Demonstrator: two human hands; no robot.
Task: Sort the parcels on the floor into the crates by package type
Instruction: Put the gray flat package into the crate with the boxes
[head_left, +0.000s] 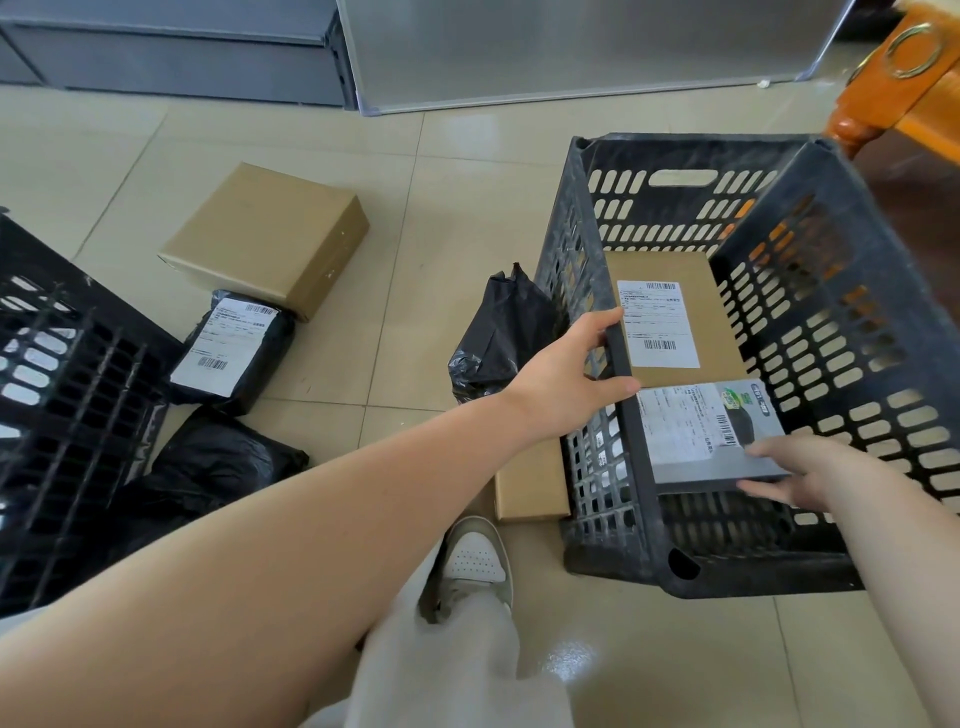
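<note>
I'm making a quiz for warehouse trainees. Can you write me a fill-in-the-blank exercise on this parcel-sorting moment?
1. The left hand grips the rim of the ____ crate.
2. The right hand holds a flat ____ box inside that crate.
3. Also in the crate lies a brown box with a white ____ on top.
4. A labelled black bag lies on the ____ beside a large cardboard box.

Missing words: black; grey; label; floor

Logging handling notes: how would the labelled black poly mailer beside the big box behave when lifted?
The labelled black poly mailer looks soft and wrinkled, so it would probably sag around its contents. Its glossy film may be slippery. It lies flat, so rolling seems unlikely.
</note>
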